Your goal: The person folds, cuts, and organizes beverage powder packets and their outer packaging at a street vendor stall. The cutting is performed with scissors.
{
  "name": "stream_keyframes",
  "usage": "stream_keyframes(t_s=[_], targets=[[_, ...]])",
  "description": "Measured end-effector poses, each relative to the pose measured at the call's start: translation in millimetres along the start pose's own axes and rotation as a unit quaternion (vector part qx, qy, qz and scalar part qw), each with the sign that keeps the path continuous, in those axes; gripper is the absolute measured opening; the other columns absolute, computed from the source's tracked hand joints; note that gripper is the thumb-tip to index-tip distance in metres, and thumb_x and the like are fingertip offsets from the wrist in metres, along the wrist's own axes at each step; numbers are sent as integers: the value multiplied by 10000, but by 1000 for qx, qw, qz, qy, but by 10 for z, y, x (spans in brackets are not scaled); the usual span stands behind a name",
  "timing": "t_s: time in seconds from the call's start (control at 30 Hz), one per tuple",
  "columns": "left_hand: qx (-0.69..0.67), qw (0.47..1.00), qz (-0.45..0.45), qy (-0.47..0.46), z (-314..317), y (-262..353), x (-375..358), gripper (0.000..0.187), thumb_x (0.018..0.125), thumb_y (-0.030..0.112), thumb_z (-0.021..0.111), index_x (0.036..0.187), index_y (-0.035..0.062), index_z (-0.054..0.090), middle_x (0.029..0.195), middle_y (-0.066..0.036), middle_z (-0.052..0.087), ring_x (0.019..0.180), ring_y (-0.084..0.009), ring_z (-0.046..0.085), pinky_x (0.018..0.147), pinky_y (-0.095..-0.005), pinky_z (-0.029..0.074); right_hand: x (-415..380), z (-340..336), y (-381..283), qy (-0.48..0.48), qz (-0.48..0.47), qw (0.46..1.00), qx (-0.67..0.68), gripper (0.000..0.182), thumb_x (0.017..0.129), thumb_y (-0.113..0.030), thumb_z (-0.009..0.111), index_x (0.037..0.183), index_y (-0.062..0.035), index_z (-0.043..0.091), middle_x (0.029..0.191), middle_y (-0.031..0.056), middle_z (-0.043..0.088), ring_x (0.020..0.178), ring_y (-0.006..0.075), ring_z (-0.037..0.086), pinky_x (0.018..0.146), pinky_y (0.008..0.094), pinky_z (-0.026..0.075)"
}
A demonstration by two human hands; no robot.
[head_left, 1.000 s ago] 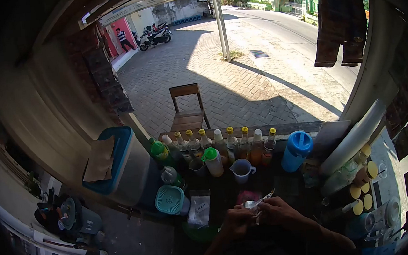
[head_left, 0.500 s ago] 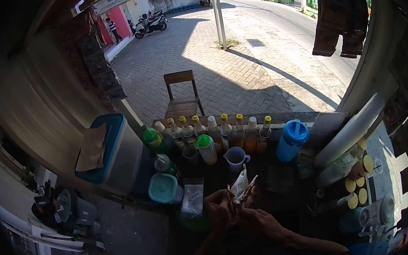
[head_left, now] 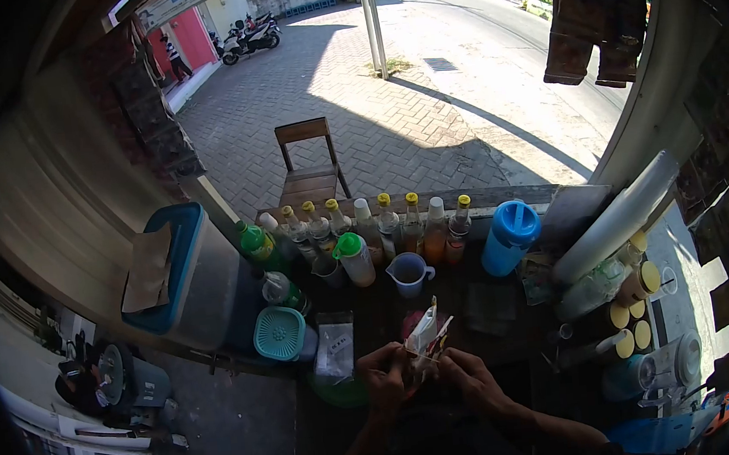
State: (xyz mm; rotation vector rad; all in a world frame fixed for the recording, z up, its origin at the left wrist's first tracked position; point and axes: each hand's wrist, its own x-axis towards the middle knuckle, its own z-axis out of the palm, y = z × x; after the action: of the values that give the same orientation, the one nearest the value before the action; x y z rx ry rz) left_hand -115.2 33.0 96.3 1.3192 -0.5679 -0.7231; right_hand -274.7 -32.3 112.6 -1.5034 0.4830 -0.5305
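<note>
Hands (head_left: 384, 377) (head_left: 473, 374) hold a packet (head_left: 422, 335) near a bag (head_left: 335, 365) with illegible print (head_left: 338, 343).

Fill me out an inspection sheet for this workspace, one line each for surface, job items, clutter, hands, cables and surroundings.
Surface: dark counter, in shade; fine detail hard to make out.
Job items: small packet, partly white, held upright between both hands; contents not visible.
Clutter: row of capped bottles along the far side; green-lidded jug, measuring jug and blue pitcher in front of or beside it; clear plastic bag lying to the left.
Hands: left hand and right hand bare, both gripping the packet.
Cables: nothing seen.
Surroundings: wooden chair beyond the counter; paved yard, partly sunlit; parked motorbike farther off.
</note>
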Motion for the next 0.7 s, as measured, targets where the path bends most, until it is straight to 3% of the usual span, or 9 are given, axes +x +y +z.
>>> stream_keyframes(t_s=[0.03, 0.17, 0.23, 0.37, 0.43, 0.47, 0.53, 0.63, 0.7], targets=[[10, 998, 48, -45, -13, -44, 1, 127, 858, 0, 590, 759, -41, 657, 661, -41, 604, 572, -96, 536, 546, -236, 404, 4, -22, -13, 60, 211, 933, 286, 264, 977, -277, 519, 1088, -41, 563, 919, 28, 589, 820, 125, 577, 696, 280, 488], [62, 954, 223, -190, -50, -60, 93, 77, 724, -90, 583, 756, -50, 641, 686, -95, 638, 670, -204, 629, 688, -303, 440, 119, -142, -138, 33, 258, 837, 482, 301, 1017, -300, 454, 1110, -32, 554, 940, 7, 568, 750, 67, 524, 617, 222, 445], [107, 917, 297, -242, -99, -144, 164, 45, 698, -53, 640, 730, -23, 648, 663, -86, 651, 592, -160, 572, 670, -290, 411, 138, -140, -298, 38, 266, 854, 445, 297, 1026, -287, 433, 1156, -42, 538, 933, -5, 549, 746, 62, 500, 621, 217, 438], [196, 905, 263, -270, -95, -34, 179, 44, 731, -1, 637, 749, 19, 672, 602, -75, 590, 513, -181, 529, 632, -306, 378, 139, -100, -460, -72, 176, 972, 142, 275, 985, -241, 496, 1213, -87, 503, 1099, 96, 519, 944, 263, 617, 826, 386, 516], [192, 931, 218, -220, -57, 5, 148, 55, 742, -4, 633, 769, 14, 678, 610, -77, 597, 528, -166, 539, 625, -303, 393, 76, -43, -511, -46, -12, 951, -305, 316, 915, -164, 539, 1217, -78, 499, 1131, 157, 436, 904, 336, 613, 814, 447, 522], [182, 953, 170, -173, -11, 15, 113, 67, 752, -6, 629, 789, 9, 683, 619, -79, 605, 543, -152, 548, 617, -301, 409, 30, 33, -588, -55, 15, 933, -355, 358, 847, -119, 559, 1201, -86, 518, 1163, 210, 381, 879, 371, 603, 799, 474, 527], [84, 993, 39, -70, 118, 103, 24, 91, 822, 37, 633, 759, -17, 671, 612, -25, 609, 585, -49, 532, 524, -245, 402, -28, 98, -425, -46, -39, 928, -369, 343, 845, -111, 559, 1186, -87, 530, 1154, 210, 386, 882, 373, 604, 790, 475, 529], [7, 999, -21, -39, 31, 48, 6, 83, 783, -42, 613, 791, -9, 688, 657, -52, 625, 647, -112, 584, 615, -271, 435, 36, 101, -243, -25, -69, 920, -385, 264, 885, -106, 533, 1143, -52, 557, 1161, 180, 390, 858, 311, 604, 785, 399, 524], [-9, 994, 70, -81, 31, -62, -4, 33, 770, -21, 646, 763, -10, 677, 656, -42, 634, 669, -104, 595, 614, -265, 435, 130, 14, -51, 28, -36, 988, -151, 212, 945, -149, 507, 1103, -27, 576, 1097, 99, 472, 813, 184, 576, 749, 288, 483]])
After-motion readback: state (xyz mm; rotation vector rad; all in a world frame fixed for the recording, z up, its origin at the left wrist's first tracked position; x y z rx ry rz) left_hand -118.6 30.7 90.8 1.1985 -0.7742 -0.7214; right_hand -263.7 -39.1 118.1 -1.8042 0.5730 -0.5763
